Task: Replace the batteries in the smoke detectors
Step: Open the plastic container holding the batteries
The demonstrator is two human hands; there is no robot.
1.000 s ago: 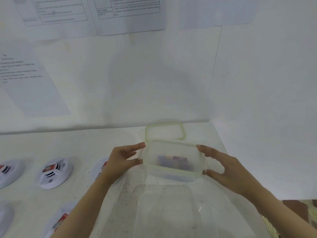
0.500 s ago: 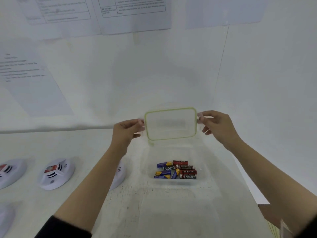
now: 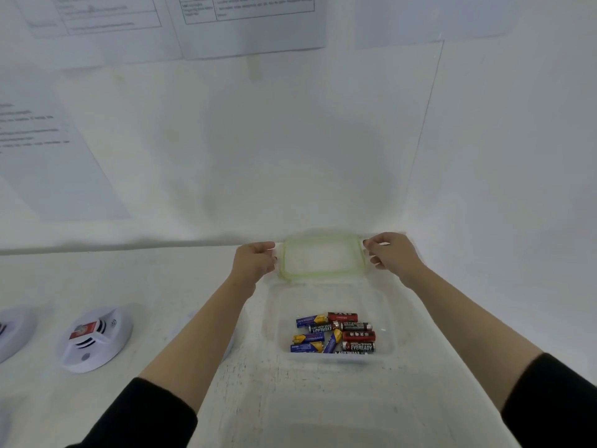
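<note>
The lid [image 3: 322, 256] is clear, cloudy plastic with a soft-looking pale green seal round its edge. The box [image 3: 336, 297] is frosted, translucent plastic. The batteries [image 3: 336, 333] wear glossy printed wrappers in blue, yellow, red and black. The smoke detector [image 3: 97, 339] is smooth matt white plastic. The table [image 3: 161, 279] is matt white, scuffed and speckled. Paper sheets [image 3: 252, 24] are matt

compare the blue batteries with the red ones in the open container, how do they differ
The blue batteries have yellow ends and lie on the left side of the container; the red batteries have black ends and lie on the right. One red and black cell reads EVEREADY in large letters; the blue labels are too small to read. Both kinds are loose cylinders lying flat.
</note>
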